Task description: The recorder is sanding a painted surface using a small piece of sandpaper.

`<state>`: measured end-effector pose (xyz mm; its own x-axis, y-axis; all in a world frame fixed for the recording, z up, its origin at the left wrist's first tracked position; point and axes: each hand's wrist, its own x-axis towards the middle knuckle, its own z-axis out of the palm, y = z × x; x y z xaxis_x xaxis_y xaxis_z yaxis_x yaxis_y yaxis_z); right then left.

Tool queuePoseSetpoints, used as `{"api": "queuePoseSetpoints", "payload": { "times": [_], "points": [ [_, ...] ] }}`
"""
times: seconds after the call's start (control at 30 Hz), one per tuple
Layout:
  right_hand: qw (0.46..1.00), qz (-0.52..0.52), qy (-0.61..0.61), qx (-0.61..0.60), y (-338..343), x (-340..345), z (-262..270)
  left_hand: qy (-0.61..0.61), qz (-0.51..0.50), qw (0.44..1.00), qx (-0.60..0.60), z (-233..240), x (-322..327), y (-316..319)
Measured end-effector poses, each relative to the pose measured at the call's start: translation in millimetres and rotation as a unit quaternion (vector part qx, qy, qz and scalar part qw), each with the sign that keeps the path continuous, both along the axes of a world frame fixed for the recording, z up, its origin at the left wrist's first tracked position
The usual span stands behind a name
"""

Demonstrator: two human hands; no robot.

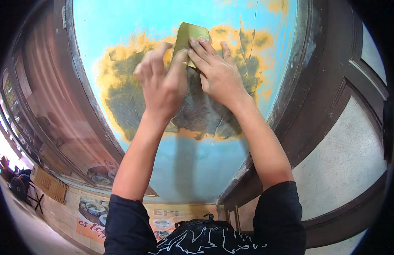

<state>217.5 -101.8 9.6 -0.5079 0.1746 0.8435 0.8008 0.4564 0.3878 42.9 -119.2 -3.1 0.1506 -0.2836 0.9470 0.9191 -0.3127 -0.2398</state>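
A yellow-green sheet, seemingly sandpaper [194, 30], lies against a light blue painted wall [120, 19]. The fingers of my right hand [221, 71] press the sheet's lower right part to the wall, with the little finger spread apart. My left hand [163, 81] is blurred at the sheet's lower left edge. Its fingers are apart, and the thumb overlaps that edge; whether it touches the sheet cannot be told. Around and below both hands spreads a rough patch [200, 108] of dark grey with orange borders, where the blue paint is worn through.
A dark wooden frame [288, 89] with pale panels [347, 153] stands at the right. On the left is a wood-framed window [72, 118]. Printed food banners [88, 220] hang low. A tan plastic stool [48, 185] and a seated person [20, 183] are at far left.
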Motion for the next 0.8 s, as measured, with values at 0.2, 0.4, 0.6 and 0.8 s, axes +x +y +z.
{"api": "queuePoseSetpoints", "payload": {
  "times": [0.2,0.4,0.6,0.8],
  "points": [
    [0.999,0.036,0.011,-0.02,13,17,0,0.149,-0.319,0.935,-0.038,17,36,17],
    [0.998,0.059,-0.034,0.015,17,29,0,0.13,-0.202,0.968,-0.075,24,12,58],
    [0.995,0.004,0.052,0.09,18,55,-7,0.114,-0.074,0.985,-0.103,15,26,62],
    [0.983,-0.116,0.106,0.096,38,70,-10,0.043,-0.041,0.99,-0.126,0,8,72]
  ]
}}
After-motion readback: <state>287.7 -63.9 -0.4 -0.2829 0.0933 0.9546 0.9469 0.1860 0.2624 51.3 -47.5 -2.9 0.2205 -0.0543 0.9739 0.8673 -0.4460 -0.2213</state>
